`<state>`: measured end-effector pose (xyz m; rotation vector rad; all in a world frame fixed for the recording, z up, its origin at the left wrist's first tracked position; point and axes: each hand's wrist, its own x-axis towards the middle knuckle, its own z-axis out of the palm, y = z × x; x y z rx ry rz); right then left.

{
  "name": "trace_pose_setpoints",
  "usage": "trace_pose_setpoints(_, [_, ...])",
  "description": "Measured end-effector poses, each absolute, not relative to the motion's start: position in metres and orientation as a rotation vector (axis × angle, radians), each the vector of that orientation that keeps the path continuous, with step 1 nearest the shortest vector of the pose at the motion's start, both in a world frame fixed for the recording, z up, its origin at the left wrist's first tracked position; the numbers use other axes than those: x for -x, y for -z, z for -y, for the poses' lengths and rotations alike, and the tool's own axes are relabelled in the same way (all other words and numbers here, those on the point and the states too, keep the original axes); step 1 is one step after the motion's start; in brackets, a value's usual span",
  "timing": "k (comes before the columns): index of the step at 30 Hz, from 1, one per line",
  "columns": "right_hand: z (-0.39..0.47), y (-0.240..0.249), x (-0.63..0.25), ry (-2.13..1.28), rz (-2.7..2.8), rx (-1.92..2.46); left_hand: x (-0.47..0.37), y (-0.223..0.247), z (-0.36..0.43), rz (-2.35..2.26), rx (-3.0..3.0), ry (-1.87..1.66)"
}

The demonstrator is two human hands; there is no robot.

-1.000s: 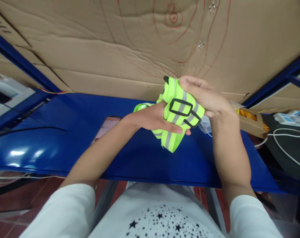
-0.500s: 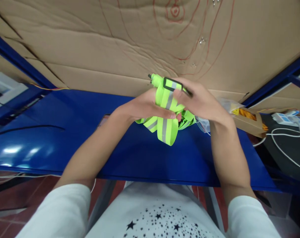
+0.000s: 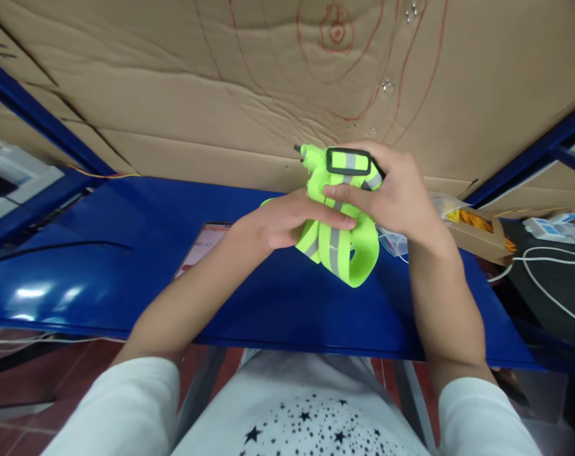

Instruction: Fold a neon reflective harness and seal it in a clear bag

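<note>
Risk: the bundled strap (image 3: 337, 237) is only loosely gathered, so I'd expect the hanging loops at its 6 o'clock end to slip out and unravel if either grip eases. The black buckle (image 3: 348, 161) at the 12 o'clock end sits free on top, so it could snag a loop or swing loose. Phone (image 3: 202, 246) lies on the blue table (image 3: 102, 266) at 9 o'clock of the bundle; a dropped bundle could land on it.

Left hand (image 3: 287, 221): fingers curled around the bundle from the 9 o'clock side, thumb across the front. Right hand (image 3: 392, 190): closed on it from 3 o'clock, index finger laid across the straps.

Strap: neon yellow-green webbing with a grey reflective stripe down the middle, folded in several loops, held in the air above the table, not touching it. Cardboard (image 3: 268, 82) backs it at 12 o'clock.
</note>
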<state>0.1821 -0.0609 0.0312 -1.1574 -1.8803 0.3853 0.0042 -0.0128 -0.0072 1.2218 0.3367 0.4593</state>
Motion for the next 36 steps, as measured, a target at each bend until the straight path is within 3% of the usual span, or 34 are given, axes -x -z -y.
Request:
trace_pose_setpoints(12, [0.056,-0.031,-0.182,-0.363,1.590,1.160,-0.007,0.015,0.000,-0.478,-1.738,-0.743])
trace_pose_setpoints(17, [0.040,-0.020,-0.188,-0.708,1.475,1.008,0.001,0.012,-0.014,-0.795,-2.308,-1.285])
trace_pose_setpoints(21, [0.032,-0.015,-0.196,-0.954,1.428,0.983,0.003,0.007,-0.011,-0.759,-2.645,-1.666])
trace_pose_setpoints(26, [0.027,-0.009,-0.190,-1.055,1.469,0.974,-0.003,0.018,-0.008,-0.453,-3.066,-1.362])
trace_pose_setpoints(30, [0.022,-0.004,-0.186,-1.184,1.441,0.898,-0.008,0.021,-0.007,-0.390,-2.993,-1.265])
trace_pose_setpoints(36, [0.014,-0.007,-0.200,-1.110,1.304,0.962,-0.007,0.012,0.004,-0.312,-2.867,-1.146])
